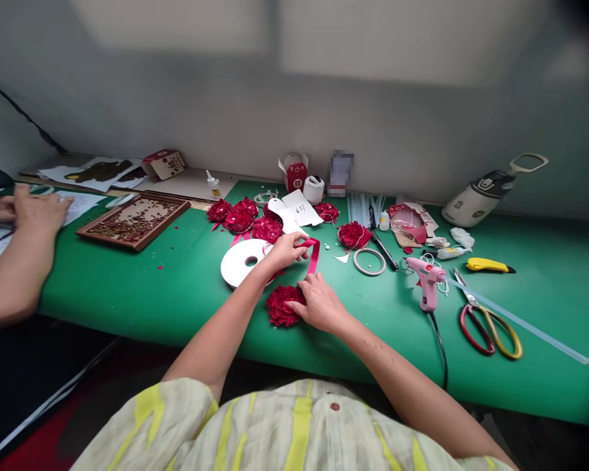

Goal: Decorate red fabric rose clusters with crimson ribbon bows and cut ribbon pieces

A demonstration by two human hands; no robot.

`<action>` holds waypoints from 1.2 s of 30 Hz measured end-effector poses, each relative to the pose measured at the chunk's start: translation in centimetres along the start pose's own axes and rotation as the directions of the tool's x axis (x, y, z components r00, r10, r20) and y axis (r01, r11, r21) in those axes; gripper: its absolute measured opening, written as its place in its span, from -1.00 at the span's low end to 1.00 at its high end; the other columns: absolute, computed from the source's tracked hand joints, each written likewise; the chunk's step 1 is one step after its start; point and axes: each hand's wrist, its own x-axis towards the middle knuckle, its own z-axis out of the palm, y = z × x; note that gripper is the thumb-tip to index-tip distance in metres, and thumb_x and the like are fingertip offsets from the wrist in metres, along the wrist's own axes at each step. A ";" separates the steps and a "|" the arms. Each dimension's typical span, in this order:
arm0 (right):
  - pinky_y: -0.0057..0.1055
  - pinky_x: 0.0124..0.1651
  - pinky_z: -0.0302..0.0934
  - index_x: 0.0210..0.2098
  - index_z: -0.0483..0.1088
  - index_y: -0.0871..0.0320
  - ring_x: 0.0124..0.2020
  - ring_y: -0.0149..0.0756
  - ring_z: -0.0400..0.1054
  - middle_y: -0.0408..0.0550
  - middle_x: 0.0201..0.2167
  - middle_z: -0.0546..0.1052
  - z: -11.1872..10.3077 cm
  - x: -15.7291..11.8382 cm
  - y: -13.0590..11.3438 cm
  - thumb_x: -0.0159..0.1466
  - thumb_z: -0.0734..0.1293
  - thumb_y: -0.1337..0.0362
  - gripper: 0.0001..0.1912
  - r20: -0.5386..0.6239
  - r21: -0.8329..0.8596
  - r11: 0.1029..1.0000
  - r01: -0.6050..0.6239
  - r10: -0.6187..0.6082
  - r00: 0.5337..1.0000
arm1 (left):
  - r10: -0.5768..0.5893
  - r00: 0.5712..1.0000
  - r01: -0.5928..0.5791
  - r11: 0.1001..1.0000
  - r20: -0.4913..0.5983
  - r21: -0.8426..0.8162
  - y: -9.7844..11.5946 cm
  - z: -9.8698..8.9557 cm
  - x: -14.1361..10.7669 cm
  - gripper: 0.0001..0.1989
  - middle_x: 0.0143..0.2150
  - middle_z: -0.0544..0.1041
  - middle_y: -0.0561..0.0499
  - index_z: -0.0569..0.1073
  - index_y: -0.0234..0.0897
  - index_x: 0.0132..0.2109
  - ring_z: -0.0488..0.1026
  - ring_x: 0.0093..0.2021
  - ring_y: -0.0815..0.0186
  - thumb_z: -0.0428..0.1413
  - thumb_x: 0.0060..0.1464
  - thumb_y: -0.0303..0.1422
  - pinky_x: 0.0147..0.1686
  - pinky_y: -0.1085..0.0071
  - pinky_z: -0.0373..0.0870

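A length of red ribbon [313, 255] runs in a bent loop between my two hands. My left hand [287, 252] pinches it at the upper end, just above a white ribbon spool [236, 263] lying flat. My right hand [321, 303] holds the ribbon's lower part with its fingertips, while its thumb rests against a red ruffled flower [281, 306] near the table's front. Behind my hands lie several similar red flowers [240, 216] and a white paper piece with handwriting [302, 209]. Whether the ribbon joins the flower is hidden by my right hand.
On the right of the green table [186, 294] lie a pink glue gun [427, 282], scissors [485, 320], a yellow cutter [488, 265] and a clear glue stick [525, 322]. A white bottle [476, 199] stands behind. Leftward are a wooden tray [135, 219] and another person's hands [36, 209].
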 end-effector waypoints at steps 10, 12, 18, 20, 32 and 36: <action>-0.26 -0.13 0.21 -0.10 0.41 0.22 -0.17 -0.14 0.27 0.09 -0.25 0.42 -0.1 -1.6 0.5 0.33 0.18 0.16 -0.69 -0.020 0.014 0.996 -0.089 0.089 0.996 | 0.034 0.935 0.041 0.978 -0.353 0.204 -0.8 -2.4 -8.1 -0.72 -0.17 0.52 -0.05 0.46 -0.24 -0.10 0.45 -0.19 0.26 -0.02 0.13 -0.24 -0.17 0.38 0.34; -0.22 -0.15 0.21 -0.15 0.43 0.21 -0.18 -0.09 0.26 0.11 -0.28 0.43 -0.4 -2.4 0.5 0.32 0.18 0.15 -0.69 -0.037 0.012 0.993 -0.114 0.115 0.993 | -0.042 0.969 0.109 0.958 -0.244 0.266 -1.2 -2.0 -10.7 -0.72 -0.24 0.52 -0.07 0.49 -0.27 -0.17 0.45 -0.23 0.23 -0.01 0.11 -0.22 -0.20 0.35 0.34; -0.18 -0.24 0.21 -0.41 0.41 0.15 -0.23 -0.02 0.23 0.07 -0.38 0.39 0.6 -3.7 -0.7 0.14 0.38 0.09 -0.76 -0.059 -0.019 0.992 -0.121 0.120 0.991 | -0.048 0.982 0.125 0.892 -0.185 0.434 -1.4 0.5 -14.3 -0.66 -0.22 0.45 -0.13 0.47 -0.30 -0.09 0.39 -0.14 0.12 0.07 0.04 -0.21 -0.09 0.26 0.28; -0.20 -0.26 0.22 -0.39 0.38 0.15 -0.24 -0.05 0.24 0.06 -0.35 0.39 1.2 -3.8 -1.0 0.14 0.38 0.16 -0.82 -0.074 -0.002 0.990 -0.143 0.143 0.987 | -0.108 0.976 0.174 0.910 -0.190 0.376 -1.7 0.9 -14.2 -0.59 -0.19 0.44 -0.13 0.42 -0.32 0.01 0.41 -0.18 0.16 0.10 0.00 -0.27 -0.13 0.28 0.30; -0.25 -0.19 0.23 -0.17 0.35 0.18 -0.20 -0.12 0.30 0.04 -0.29 0.42 0.4 -4.4 0.9 0.20 0.30 0.31 -0.81 -0.134 0.087 0.971 -0.222 0.232 0.963 | -0.195 0.975 0.221 0.909 -0.108 0.354 -1.1 1.7 -13.6 -0.75 -0.23 0.39 -0.07 0.43 -0.28 -0.22 0.40 -0.20 0.19 0.11 -0.04 -0.22 -0.22 0.32 0.29; -0.26 -0.31 0.19 -0.40 0.40 0.13 -0.32 -0.10 0.32 0.02 -0.39 0.40 -0.4 -5.6 1.1 0.18 0.34 0.21 -0.88 -0.108 0.080 0.965 -0.249 0.257 0.960 | -0.176 0.977 0.212 0.879 -0.123 0.428 -0.4 1.7 -13.9 -0.80 -0.24 0.41 -0.06 0.36 -0.24 -0.28 0.39 -0.21 0.18 0.08 -0.03 -0.23 -0.29 0.34 0.26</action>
